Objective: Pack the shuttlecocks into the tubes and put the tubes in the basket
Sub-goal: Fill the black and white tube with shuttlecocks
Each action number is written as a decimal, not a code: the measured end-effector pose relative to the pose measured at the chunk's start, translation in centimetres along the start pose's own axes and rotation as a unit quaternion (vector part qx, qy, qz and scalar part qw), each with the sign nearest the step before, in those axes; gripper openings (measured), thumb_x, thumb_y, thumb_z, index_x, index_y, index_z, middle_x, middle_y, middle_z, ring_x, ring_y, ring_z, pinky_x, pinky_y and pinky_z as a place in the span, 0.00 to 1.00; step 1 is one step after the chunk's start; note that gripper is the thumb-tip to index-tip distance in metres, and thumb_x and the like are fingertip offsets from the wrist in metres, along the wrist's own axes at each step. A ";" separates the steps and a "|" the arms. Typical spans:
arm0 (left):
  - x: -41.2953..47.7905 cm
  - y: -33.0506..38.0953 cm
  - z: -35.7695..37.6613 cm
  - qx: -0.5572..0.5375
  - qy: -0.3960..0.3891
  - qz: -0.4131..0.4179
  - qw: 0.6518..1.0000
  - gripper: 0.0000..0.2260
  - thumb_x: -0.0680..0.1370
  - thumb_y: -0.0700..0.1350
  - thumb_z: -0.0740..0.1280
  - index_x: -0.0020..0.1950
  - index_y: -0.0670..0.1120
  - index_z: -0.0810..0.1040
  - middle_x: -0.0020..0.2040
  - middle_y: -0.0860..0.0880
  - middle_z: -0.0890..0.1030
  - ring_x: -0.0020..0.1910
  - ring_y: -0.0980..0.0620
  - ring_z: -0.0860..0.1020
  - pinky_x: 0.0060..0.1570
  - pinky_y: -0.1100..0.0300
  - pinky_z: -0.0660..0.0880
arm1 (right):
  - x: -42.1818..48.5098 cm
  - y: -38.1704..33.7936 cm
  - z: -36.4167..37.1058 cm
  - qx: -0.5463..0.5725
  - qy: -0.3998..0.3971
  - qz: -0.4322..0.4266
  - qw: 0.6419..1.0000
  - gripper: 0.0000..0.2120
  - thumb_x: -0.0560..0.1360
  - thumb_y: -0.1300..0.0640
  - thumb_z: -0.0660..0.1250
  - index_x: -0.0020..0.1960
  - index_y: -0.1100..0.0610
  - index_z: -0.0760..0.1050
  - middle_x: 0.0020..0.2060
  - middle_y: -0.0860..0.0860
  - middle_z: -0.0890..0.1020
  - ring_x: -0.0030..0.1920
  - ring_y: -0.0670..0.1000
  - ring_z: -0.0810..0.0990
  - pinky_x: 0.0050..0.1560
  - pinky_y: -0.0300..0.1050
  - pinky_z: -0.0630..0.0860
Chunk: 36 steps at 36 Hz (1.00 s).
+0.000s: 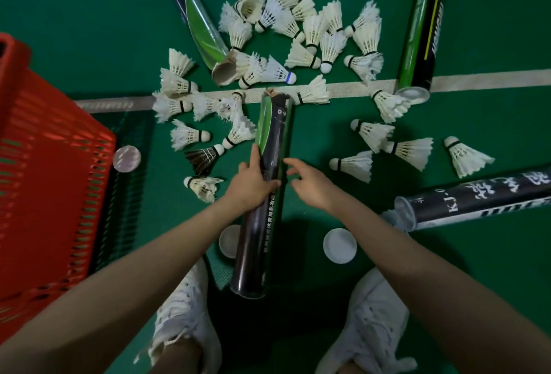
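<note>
Left hand (253, 186) gripping black tube (268, 195), long axis pointing away

The light is dim and even, coming from overhead. A heavy dark shadow pools on the green floor (447, 141) between the white shoes (369, 323) at the near edge. Wide-angle distortion bends the white court line (492, 80) and stretches the forearms. Detail is soft, with faint sheen on the tubes.
</note>
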State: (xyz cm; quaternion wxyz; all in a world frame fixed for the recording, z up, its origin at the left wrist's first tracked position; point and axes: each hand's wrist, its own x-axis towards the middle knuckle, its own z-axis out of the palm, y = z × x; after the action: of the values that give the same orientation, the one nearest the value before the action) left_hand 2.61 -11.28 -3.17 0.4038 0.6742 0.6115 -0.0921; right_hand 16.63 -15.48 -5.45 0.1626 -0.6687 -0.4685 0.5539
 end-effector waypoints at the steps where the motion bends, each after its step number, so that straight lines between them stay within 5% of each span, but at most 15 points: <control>1: 0.0 0.1 0.1 0.011 -0.011 -0.005 1.000 0.43 0.76 0.52 0.68 0.78 0.50 0.38 0.70 0.35 0.62 0.64 0.37 0.70 0.64 0.50 0.68 | 0.1 0.0 -0.2 -0.021 0.001 -0.004 1.000 0.25 0.80 0.64 0.54 0.75 0.54 0.57 0.70 0.54 0.68 0.44 0.49 0.74 0.34 0.33 0.68; 4: -0.1 0.7 0.4 0.062 0.006 0.022 0.998 0.39 0.77 0.53 0.66 0.78 0.50 0.43 0.72 0.37 0.58 0.69 0.36 0.64 0.67 0.46 0.65 | 0.0 0.0 -1.0 -0.087 0.032 -0.022 0.995 0.25 0.79 0.64 0.57 0.75 0.55 0.58 0.69 0.57 0.68 0.62 0.56 0.73 0.54 0.40 0.69; 8: 0.1 2.0 -0.2 0.136 0.063 0.093 0.984 0.32 0.76 0.49 0.67 0.75 0.46 0.56 0.72 0.39 0.60 0.70 0.39 0.60 0.67 0.44 0.64 | -0.5 0.6 -2.3 -0.157 0.075 -0.036 0.984 0.24 0.78 0.61 0.60 0.73 0.57 0.61 0.67 0.60 0.69 0.66 0.58 0.68 0.64 0.47 0.65; 13: 0.7 4.6 -0.3 0.252 0.041 0.184 0.949 0.24 0.76 0.47 0.66 0.70 0.42 0.67 0.66 0.40 0.68 0.65 0.39 0.67 0.64 0.45 0.69 | -2.5 2.5 -6.0 -0.273 0.208 -0.031 0.939 0.20 0.76 0.58 0.63 0.67 0.59 0.70 0.63 0.59 0.72 0.65 0.59 0.66 0.63 0.51 0.65; 16: 0.5 6.7 1.2 0.292 0.013 0.236 0.927 0.22 0.76 0.48 0.65 0.68 0.43 0.68 0.65 0.41 0.68 0.63 0.40 0.68 0.61 0.45 0.70 | -4.6 4.2 -8.5 -0.284 0.299 0.045 0.910 0.18 0.75 0.56 0.63 0.64 0.58 0.71 0.64 0.58 0.70 0.68 0.59 0.63 0.66 0.57 0.63; 19: 0.1 9.0 3.2 0.291 -0.027 0.274 0.916 0.21 0.76 0.48 0.65 0.67 0.43 0.69 0.63 0.41 0.69 0.62 0.40 0.70 0.59 0.46 0.71 | -7.0 6.2 -10.5 -0.262 0.324 0.161 0.894 0.19 0.76 0.56 0.62 0.66 0.56 0.67 0.72 0.57 0.60 0.74 0.59 0.49 0.69 0.69 0.51; 25: -0.7 12.9 6.5 0.272 -0.102 0.276 0.916 0.20 0.76 0.48 0.65 0.67 0.46 0.70 0.64 0.43 0.70 0.63 0.42 0.71 0.59 0.50 0.72 | -10.4 10.2 -12.2 -0.164 0.386 0.281 0.863 0.30 0.74 0.59 0.65 0.72 0.57 0.55 0.75 0.57 0.42 0.74 0.62 0.38 0.63 0.77 0.51; 28: -1.4 14.2 7.9 0.297 -0.147 0.280 0.901 0.21 0.77 0.49 0.64 0.69 0.45 0.68 0.65 0.43 0.69 0.63 0.42 0.71 0.60 0.50 0.71 | -10.9 11.8 -11.8 -0.047 0.464 0.262 0.845 0.34 0.73 0.61 0.66 0.73 0.56 0.52 0.75 0.54 0.37 0.74 0.61 0.38 0.63 0.75 0.57; 32: -2.2 15.2 9.5 0.311 -0.184 0.284 0.888 0.20 0.77 0.48 0.64 0.68 0.45 0.68 0.62 0.42 0.70 0.60 0.42 0.73 0.56 0.50 0.73 | -10.4 13.4 -11.5 0.179 0.531 0.273 0.782 0.51 0.69 0.54 0.75 0.76 0.58 0.41 0.75 0.59 0.39 0.73 0.64 0.49 0.70 0.56 0.61; 36: -2.2 15.7 10.3 0.269 -0.183 0.276 0.905 0.21 0.77 0.47 0.65 0.69 0.43 0.67 0.61 0.42 0.71 0.59 0.43 0.73 0.54 0.53 0.72 | -9.5 13.2 -11.4 0.295 0.557 0.257 0.733 0.51 0.67 0.57 0.76 0.76 0.57 0.43 0.72 0.59 0.51 0.62 0.63 0.69 0.55 0.43 0.68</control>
State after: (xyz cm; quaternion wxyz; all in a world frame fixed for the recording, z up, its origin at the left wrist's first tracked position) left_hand 20.06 -18.51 -1.79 0.3212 0.8702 0.2688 -0.2594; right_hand 33.19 -26.39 -5.81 0.4349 -0.8707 0.0830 0.2139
